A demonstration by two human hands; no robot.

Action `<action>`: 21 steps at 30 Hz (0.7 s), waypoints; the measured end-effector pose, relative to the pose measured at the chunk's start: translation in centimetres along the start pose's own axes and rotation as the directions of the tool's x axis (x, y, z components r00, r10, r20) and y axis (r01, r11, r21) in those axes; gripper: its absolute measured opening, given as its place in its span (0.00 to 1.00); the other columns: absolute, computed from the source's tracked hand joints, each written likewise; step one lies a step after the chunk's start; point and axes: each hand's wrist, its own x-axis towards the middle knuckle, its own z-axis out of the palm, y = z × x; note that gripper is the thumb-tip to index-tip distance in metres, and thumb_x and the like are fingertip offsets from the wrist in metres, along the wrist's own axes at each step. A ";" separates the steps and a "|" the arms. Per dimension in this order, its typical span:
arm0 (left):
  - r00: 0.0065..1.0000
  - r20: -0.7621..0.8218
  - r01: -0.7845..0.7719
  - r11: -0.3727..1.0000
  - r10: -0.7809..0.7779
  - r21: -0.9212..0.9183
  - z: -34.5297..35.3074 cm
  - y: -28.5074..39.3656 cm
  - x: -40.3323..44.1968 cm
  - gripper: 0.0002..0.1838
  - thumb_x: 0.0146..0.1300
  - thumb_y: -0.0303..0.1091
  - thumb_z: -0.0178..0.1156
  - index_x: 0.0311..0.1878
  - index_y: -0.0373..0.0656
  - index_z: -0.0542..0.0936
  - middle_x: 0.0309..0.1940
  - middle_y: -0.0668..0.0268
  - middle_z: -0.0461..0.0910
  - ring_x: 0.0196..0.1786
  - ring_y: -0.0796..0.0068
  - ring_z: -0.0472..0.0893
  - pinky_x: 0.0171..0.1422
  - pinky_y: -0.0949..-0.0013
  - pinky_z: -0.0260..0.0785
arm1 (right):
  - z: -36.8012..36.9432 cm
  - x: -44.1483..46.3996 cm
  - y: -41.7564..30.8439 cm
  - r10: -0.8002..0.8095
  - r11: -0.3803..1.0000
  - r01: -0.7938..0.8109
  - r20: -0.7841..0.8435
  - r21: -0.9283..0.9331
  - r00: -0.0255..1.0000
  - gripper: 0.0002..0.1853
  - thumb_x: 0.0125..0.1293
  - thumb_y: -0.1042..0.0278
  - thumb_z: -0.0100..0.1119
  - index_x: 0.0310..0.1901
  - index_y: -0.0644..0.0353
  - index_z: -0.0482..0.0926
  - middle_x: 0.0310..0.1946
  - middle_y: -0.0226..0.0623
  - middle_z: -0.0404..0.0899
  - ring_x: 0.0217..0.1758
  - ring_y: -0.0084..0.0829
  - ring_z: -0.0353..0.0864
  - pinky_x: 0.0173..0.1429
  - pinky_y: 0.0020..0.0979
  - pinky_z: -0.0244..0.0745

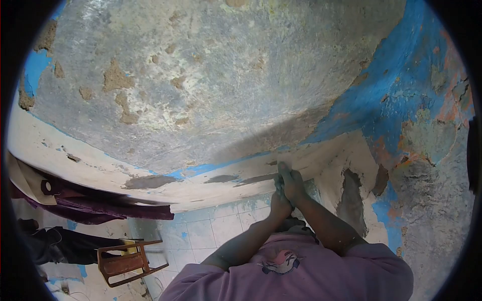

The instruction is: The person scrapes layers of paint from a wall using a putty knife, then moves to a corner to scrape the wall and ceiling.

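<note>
My left hand (281, 204) and my right hand (294, 186) meet in front of me, close to the lower part of the wall (216, 100). The right overlaps the left, and the fingers of both are pressed together, pointing away from me. A small pale patch shows by the fingertips; whether it is a held thing or part of the wall is unclear. Grey plaster covers most of the wall, with brown pits where it has flaked. Below a thin blue strip, the surface is cream with dark bare spots.
A brown wooden stool or chair (124, 268) is at lower left, beside a dark shape like trousered legs (65, 245). Purple cloth (100, 208) hangs at left. White tiles (198, 233) lie beyond my left arm. At right, a wall with peeling blue paint (386, 105) meets the grey one.
</note>
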 end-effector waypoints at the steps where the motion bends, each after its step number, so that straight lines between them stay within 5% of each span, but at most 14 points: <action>1: 0.998 -0.028 -0.049 0.967 0.058 0.249 -0.1 0.5 0.0 0.24 0.69 0.49 0.38 0.54 0.38 0.69 0.40 0.53 0.78 0.44 0.63 0.79 0.44 0.65 0.71 | 0.1 0.5 -0.2 -0.013 1.000 0.013 0.006 0.000 1.000 0.28 0.69 0.48 0.43 0.16 0.60 0.69 0.10 0.28 0.64 0.12 0.20 0.64 0.18 0.25 0.60; 2: 0.995 -0.101 -0.001 1.000 0.001 -0.001 0.2 0.4 0.4 0.25 0.69 0.50 0.38 0.52 0.37 0.71 0.34 0.56 0.79 0.36 0.68 0.80 0.37 0.68 0.71 | 0.2 1.0 -0.3 -0.038 0.999 0.038 0.017 -0.010 0.999 0.28 0.69 0.47 0.43 0.16 0.60 0.69 0.10 0.28 0.65 0.12 0.20 0.64 0.18 0.25 0.60; 6: 0.997 0.020 0.072 0.981 -0.070 -0.179 -0.4 -1.0 2.0 0.24 0.69 0.50 0.40 0.47 0.36 0.72 0.28 0.60 0.78 0.29 0.74 0.78 0.29 0.71 0.68 | 0.0 1.5 0.2 -0.044 0.999 0.042 0.046 0.032 0.998 0.29 0.69 0.47 0.43 0.15 0.60 0.69 0.09 0.29 0.64 0.11 0.20 0.63 0.18 0.24 0.59; 8: 0.979 0.034 0.196 0.885 -0.201 -0.423 -0.2 0.3 0.6 0.22 0.68 0.49 0.43 0.40 0.37 0.73 0.23 0.64 0.76 0.23 0.78 0.75 0.24 0.74 0.63 | -0.4 0.7 1.0 -0.002 0.999 0.001 0.024 0.039 1.000 0.29 0.69 0.47 0.43 0.15 0.60 0.69 0.09 0.29 0.64 0.11 0.20 0.63 0.18 0.25 0.59; 9: 0.980 0.030 0.192 0.885 -0.198 -0.425 -0.1 0.9 0.0 0.22 0.68 0.49 0.43 0.40 0.37 0.73 0.23 0.64 0.76 0.23 0.78 0.75 0.24 0.74 0.63 | -0.4 0.6 1.2 0.031 0.999 -0.031 0.007 0.044 1.000 0.29 0.69 0.47 0.43 0.15 0.60 0.69 0.09 0.28 0.64 0.11 0.20 0.63 0.17 0.25 0.59; 11: 0.980 -0.055 0.187 0.977 -0.193 -0.104 -0.2 2.1 -0.2 0.22 0.68 0.51 0.43 0.38 0.38 0.73 0.24 0.65 0.76 0.24 0.78 0.75 0.24 0.73 0.64 | -0.1 1.6 0.9 -0.053 0.999 0.053 0.025 0.013 0.998 0.29 0.68 0.47 0.43 0.15 0.59 0.68 0.09 0.28 0.64 0.11 0.20 0.63 0.17 0.25 0.59; 15: 0.990 0.031 0.143 0.959 -0.140 -0.245 -1.0 0.5 1.4 0.24 0.67 0.52 0.43 0.41 0.37 0.73 0.25 0.64 0.76 0.25 0.77 0.76 0.25 0.71 0.65 | 0.2 1.2 0.3 -0.074 0.996 0.072 0.044 0.048 0.996 0.29 0.68 0.47 0.43 0.15 0.59 0.68 0.09 0.28 0.63 0.11 0.20 0.63 0.17 0.24 0.58; 18: 0.947 -0.015 0.309 0.919 -0.322 -0.246 -0.7 1.7 -0.4 0.22 0.67 0.49 0.45 0.39 0.36 0.74 0.24 0.63 0.77 0.24 0.76 0.76 0.25 0.70 0.65 | 0.1 0.4 2.3 0.015 0.999 -0.015 0.010 0.047 1.000 0.28 0.68 0.47 0.43 0.15 0.59 0.69 0.08 0.28 0.63 0.11 0.20 0.63 0.17 0.24 0.58; 20: 0.979 -0.181 0.090 0.995 -0.097 -0.046 -0.4 2.6 -0.7 0.21 0.67 0.47 0.45 0.35 0.35 0.74 0.21 0.62 0.76 0.23 0.74 0.77 0.23 0.69 0.65 | 0.2 1.4 1.4 -0.035 0.999 0.035 0.046 0.007 0.998 0.28 0.68 0.47 0.43 0.15 0.59 0.69 0.08 0.28 0.63 0.11 0.20 0.63 0.17 0.24 0.58; 21: 0.978 -0.182 0.096 0.994 -0.103 -0.046 -0.7 2.0 0.3 0.21 0.67 0.47 0.45 0.35 0.35 0.74 0.21 0.62 0.76 0.23 0.74 0.77 0.23 0.69 0.65 | 0.2 1.5 1.0 -0.065 0.997 0.067 0.069 -0.025 0.995 0.28 0.68 0.47 0.44 0.16 0.60 0.69 0.08 0.28 0.63 0.11 0.20 0.63 0.17 0.24 0.58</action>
